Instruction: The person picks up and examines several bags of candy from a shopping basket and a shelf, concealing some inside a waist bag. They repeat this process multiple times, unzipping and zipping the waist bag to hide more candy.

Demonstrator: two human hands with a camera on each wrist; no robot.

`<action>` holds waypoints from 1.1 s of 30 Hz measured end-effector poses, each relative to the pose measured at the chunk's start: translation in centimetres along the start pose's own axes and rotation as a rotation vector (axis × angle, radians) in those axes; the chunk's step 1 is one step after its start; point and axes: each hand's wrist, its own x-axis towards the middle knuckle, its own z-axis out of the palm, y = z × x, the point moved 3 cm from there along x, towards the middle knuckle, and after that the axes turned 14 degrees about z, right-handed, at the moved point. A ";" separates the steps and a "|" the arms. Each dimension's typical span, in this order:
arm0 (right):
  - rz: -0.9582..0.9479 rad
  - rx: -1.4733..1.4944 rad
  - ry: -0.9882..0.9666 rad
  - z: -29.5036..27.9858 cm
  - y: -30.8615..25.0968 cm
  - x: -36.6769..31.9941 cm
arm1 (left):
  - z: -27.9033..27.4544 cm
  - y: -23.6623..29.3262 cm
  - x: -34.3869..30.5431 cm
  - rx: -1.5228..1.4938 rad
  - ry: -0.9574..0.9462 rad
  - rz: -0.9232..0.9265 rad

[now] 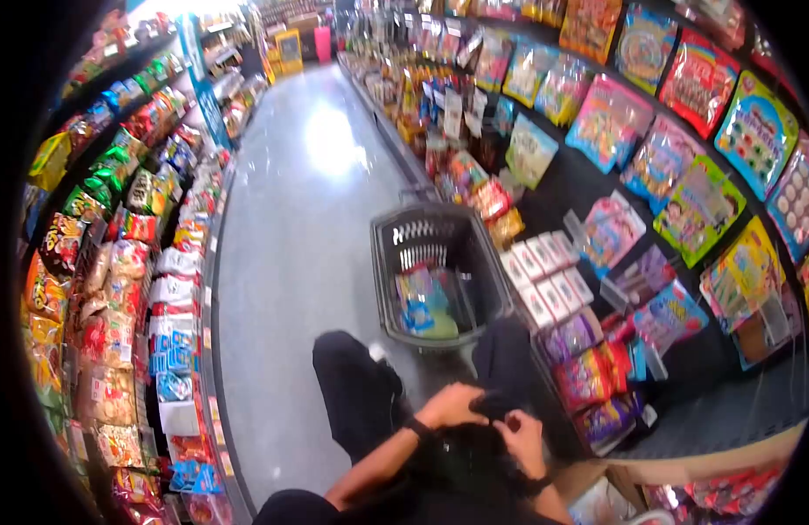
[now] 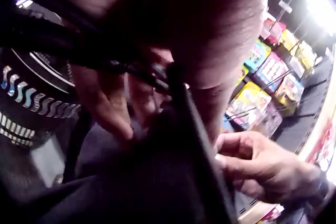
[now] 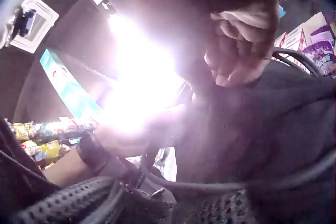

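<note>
Low over the lap in the head view, my left hand (image 1: pixel 452 407) and right hand (image 1: pixel 521 437) are close together at a dark, soft-looking item (image 1: pixel 495 404). The left fingers bend round its near side; the right thumb and fingertips pinch its edge. In the left wrist view the left hand (image 2: pixel 173 29) looms large above dark cloth (image 2: pixel 121 166), and the right hand (image 2: pixel 262 166) has thumb and fingers drawn together. Glare covers much of the right wrist view, where the right hand (image 3: pixel 241 45) has curled fingers. What exactly the dark item is cannot be told.
A dark shopping basket (image 1: pixel 382 280) with colourful packets (image 1: pixel 426 302) inside stands just beyond the knees. Shelves of snack bags (image 1: pixel 107 332) line the left; hanging candy packs (image 1: pixel 702 206) and small white boxes (image 1: pixel 544 278) are on the right. A grey aisle floor (image 1: pixel 286 219) runs ahead.
</note>
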 end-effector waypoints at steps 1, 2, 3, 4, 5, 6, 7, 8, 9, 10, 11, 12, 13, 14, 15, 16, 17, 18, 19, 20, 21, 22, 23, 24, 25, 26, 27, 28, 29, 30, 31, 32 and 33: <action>0.034 0.020 -0.011 -0.4 -0.3 -0.4 | -0.5 0.7 -0.1 -0.011 0.022 0.005; 0.035 0.037 -0.008 -0.4 0.1 -0.6 | -0.8 1.5 -0.3 -0.011 0.040 -0.004; 0.034 0.055 -0.004 -0.3 0.8 -0.7 | -1.1 1.9 -0.4 -0.042 0.035 -0.021; 0.045 0.066 -0.021 -0.2 1.3 -0.6 | -0.6 1.2 -0.7 -0.026 0.019 -0.053; 0.005 -0.004 -0.023 -0.3 1.3 -0.3 | -0.2 0.5 -0.6 -0.004 0.009 -0.083; -0.025 -0.033 -0.069 -0.5 1.1 0.0 | 0.0 0.0 -0.8 -0.002 -0.001 -0.135; -0.055 -0.060 -0.117 -0.9 0.8 0.4 | 0.1 0.0 -0.8 0.034 -0.007 -0.200; -0.064 -0.216 -0.189 -1.7 0.4 1.1 | 0.0 -0.3 -0.8 0.032 0.043 -0.181; -0.071 -0.373 -0.266 -2.6 -0.4 1.8 | 0.1 -0.5 -1.0 0.026 0.092 -0.166; -0.087 -0.349 -0.283 -3.7 -2.5 2.7 | -0.6 -0.4 -1.2 0.045 0.193 -0.115; -0.106 -0.324 -0.299 -4.7 -5.2 3.9 | -1.8 -0.6 -1.2 0.068 0.298 -0.065; -0.152 -0.318 -0.300 -5.4 -8.1 5.0 | -4.6 0.3 -0.9 -0.067 0.278 -0.138; -0.213 -0.312 -0.289 -5.9 -11.3 7.0 | -6.0 -1.0 -1.0 -0.115 0.372 -0.151; -0.298 -0.277 -0.295 -6.0 -14.3 9.3 | -9.7 -0.2 -0.2 -0.112 0.315 -0.165; -0.367 -0.240 -0.314 -5.6 -16.8 11.3 | -12.8 0.1 0.1 -0.025 0.323 -0.227; -0.352 -0.218 -0.350 -4.8 -18.9 13.4 | -15.0 -2.4 0.6 0.095 0.411 -0.054; -0.346 -0.192 -0.379 -3.7 -21.1 16.5 | -17.9 -3.8 1.5 -0.144 0.439 -0.106; -0.354 -0.113 -0.475 -1.6 -22.3 20.4 | -20.5 -5.6 2.4 -0.169 0.456 -0.178; -0.356 -0.032 -0.569 0.7 -22.8 24.3 | -22.9 -7.9 3.8 -0.134 0.447 -0.231; -0.358 -0.033 -0.575 3.2 -23.4 27.9 | -25.5 -9.1 4.8 -0.288 0.357 -0.405; -0.363 -0.033 -0.584 6.1 -23.8 31.3 | -26.9 -11.7 5.7 -0.373 0.378 -0.508; -0.313 -0.104 -0.554 9.1 -23.8 34.8 | -28.0 -14.4 7.1 -0.486 0.460 -0.561; -0.261 -0.172 -0.530 12.4 -23.1 38.1 | -28.7 -17.5 8.2 -0.599 0.543 -0.621; -0.196 -0.197 -0.518 16.0 -21.6 41.5 | -29.1 -20.7 9.7 -0.623 0.618 -0.616; -0.126 -0.217 -0.502 19.8 -19.1 44.5 | -28.9 -24.0 11.4 -0.643 0.685 -0.612; -0.119 -0.328 -0.494 23.6 -15.6 47.1 | -28.0 -27.8 12.8 -0.596 0.798 -0.616; -0.136 -0.414 -0.481 27.7 -11.9 49.8 | -27.3 -30.2 13.4 -0.589 0.674 -0.659; -0.153 -0.500 -0.468 31.8 -8.3 52.4 | -26.1 -34.7 14.2 -0.464 0.560 -0.673; -0.175 -0.562 -0.455 35.4 -4.1 53.9 | -23.9 -39.8 14.6 -0.345 0.445 -0.688; -0.113 -0.549 -0.494 38.8 0.0 55.4 | -21.8 -43.4 14.5 -0.201 0.391 -0.567; -0.027 -0.511 -0.514 39.9 1.0 55.4 | -19.3 -46.3 13.9 -0.115 0.356 -0.651; 0.059 -0.474 -0.530 41.0 1.9 55.4 | -16.7 -49.3 13.2 -0.033 0.316 -0.735; 0.179 -0.419 -0.522 40.0 1.1 54.9 | -13.7 -51.4 12.6 -0.005 0.285 -1.021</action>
